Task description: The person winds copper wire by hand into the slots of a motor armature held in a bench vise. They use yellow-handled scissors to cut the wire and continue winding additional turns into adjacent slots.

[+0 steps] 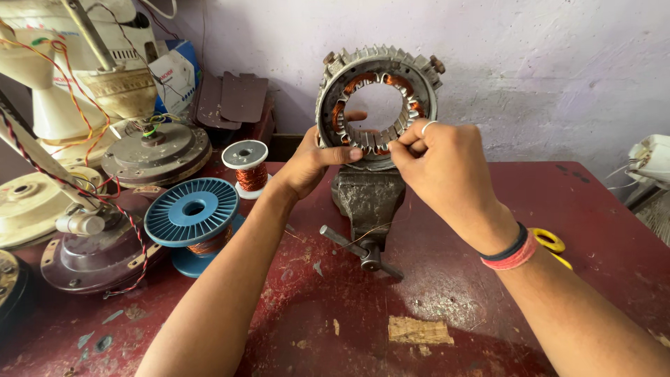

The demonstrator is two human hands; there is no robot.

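— Where is the stator ring (pixel 377 98) sitting?
— Upright in the grey vise (pixel 368 195) on the red desk (pixel 447 279).
— And the hands?
— The left hand (pixel 307 164) is gripping the ring's lower edge; the right hand (pixel 436 164) is pinching closed at its inner slots, on what one cannot tell.

Spools (pixel 194 213) crowd left; right of vise (pixel 368 197) open.

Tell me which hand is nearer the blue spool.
Left. The left hand grips the metal motor ring's lower left edge, just right of the blue spool. The right hand pinches at the ring's lower right, farther away.
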